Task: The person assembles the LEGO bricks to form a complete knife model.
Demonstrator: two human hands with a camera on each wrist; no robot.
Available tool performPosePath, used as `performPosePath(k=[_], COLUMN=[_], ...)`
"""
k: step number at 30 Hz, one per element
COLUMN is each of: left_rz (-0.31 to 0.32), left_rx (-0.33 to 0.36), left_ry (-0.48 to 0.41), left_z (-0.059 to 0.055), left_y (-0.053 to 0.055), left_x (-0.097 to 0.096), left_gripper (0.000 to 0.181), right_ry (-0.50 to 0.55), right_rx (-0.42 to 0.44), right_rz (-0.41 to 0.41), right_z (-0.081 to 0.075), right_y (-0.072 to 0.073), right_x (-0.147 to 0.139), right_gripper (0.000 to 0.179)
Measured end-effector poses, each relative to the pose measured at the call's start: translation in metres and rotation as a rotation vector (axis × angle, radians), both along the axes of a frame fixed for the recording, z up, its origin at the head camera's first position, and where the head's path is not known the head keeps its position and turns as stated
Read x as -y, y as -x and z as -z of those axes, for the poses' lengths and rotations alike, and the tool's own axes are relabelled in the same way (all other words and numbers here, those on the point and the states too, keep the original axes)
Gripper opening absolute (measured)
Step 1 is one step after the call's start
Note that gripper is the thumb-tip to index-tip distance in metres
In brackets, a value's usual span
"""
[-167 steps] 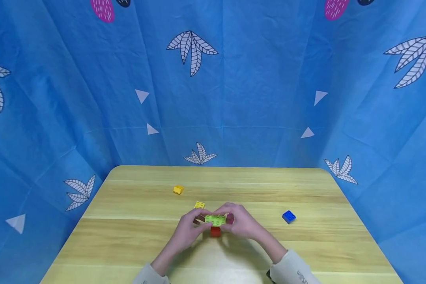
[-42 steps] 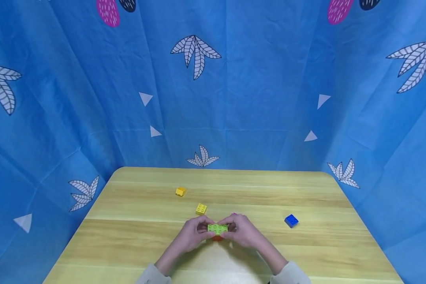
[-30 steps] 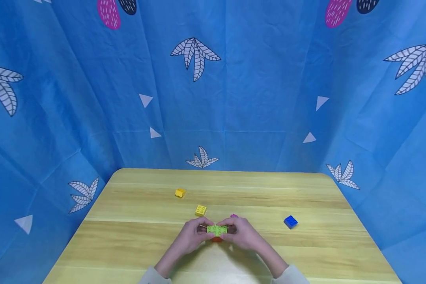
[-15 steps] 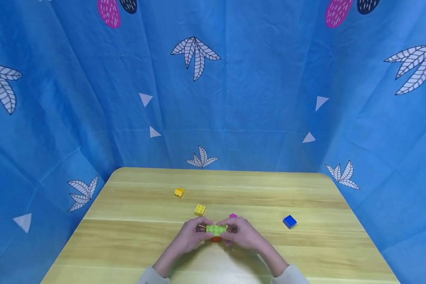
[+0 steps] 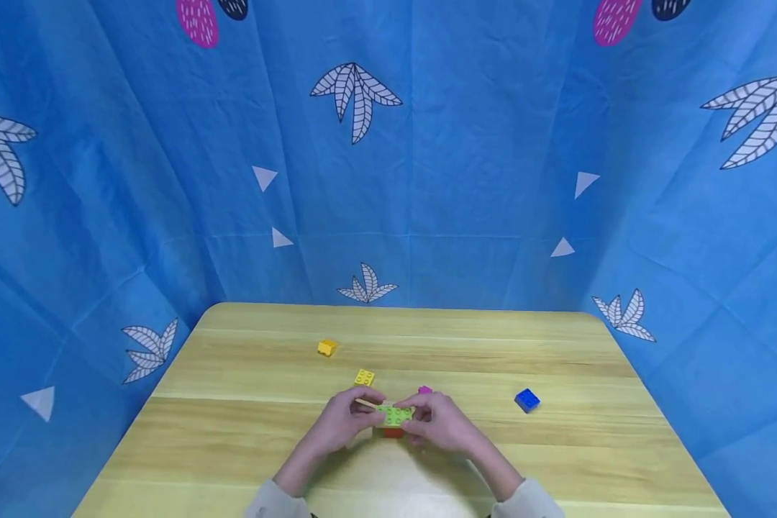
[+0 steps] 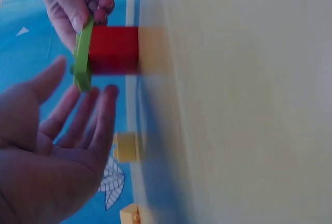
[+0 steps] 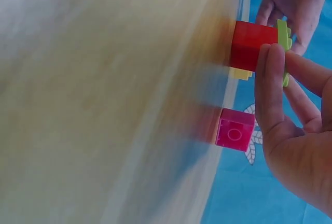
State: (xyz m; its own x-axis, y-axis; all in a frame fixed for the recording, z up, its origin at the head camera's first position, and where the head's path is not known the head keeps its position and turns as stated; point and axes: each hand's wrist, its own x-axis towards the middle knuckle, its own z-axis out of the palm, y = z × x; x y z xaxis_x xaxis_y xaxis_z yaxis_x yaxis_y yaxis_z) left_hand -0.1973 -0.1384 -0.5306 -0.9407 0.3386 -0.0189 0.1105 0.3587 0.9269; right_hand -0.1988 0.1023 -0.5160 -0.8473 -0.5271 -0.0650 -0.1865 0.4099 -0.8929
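Currently, the green brick lies atop the red block on the bench, between the hands, its long axis running left to right. The right hand is nearer, pinching the brick's right end; the left hand, fingers loosely spread, sits just left, apparently gripping nothing.

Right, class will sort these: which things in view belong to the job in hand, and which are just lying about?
In the job:
- lime-green brick, pinched by the right hand
- red brick, under it
- left hand, open beside them

Lying about on the table:
- yellow brick
- orange-yellow brick
- magenta brick
- blue brick
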Motion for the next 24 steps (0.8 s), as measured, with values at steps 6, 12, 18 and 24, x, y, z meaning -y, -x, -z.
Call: performPosePath(k=[6,12,18,24], left_rz=[-0.137,-0.266,-0.281,-0.266], left_rx=[-0.106,-0.127,-0.078,0.010], left_ry=[0.025,0.064,0.053,0.076], left_z=[-0.003,0.001,0.007,0.008], left_y=[0.017,0.032,0.046,0.051], left_x=[0.009,0.014,0.012,0.010], left_gripper=[0.039,0.049,0.060,0.066], right_ry=[0.005,0.025,0.019,0.016], right_rx=[0.013,0.037,0.037,0.040], right_rz=[0.010,0.013,0.018,0.017], right_z=[-0.001,0.000,-0.002,-0.005], right_y=[-0.001,-0.001,-0.001,-0.003], right_x=[0.000,0.002,0.001,0.001], right_gripper=[0.039,0.038,0.038,0.037])
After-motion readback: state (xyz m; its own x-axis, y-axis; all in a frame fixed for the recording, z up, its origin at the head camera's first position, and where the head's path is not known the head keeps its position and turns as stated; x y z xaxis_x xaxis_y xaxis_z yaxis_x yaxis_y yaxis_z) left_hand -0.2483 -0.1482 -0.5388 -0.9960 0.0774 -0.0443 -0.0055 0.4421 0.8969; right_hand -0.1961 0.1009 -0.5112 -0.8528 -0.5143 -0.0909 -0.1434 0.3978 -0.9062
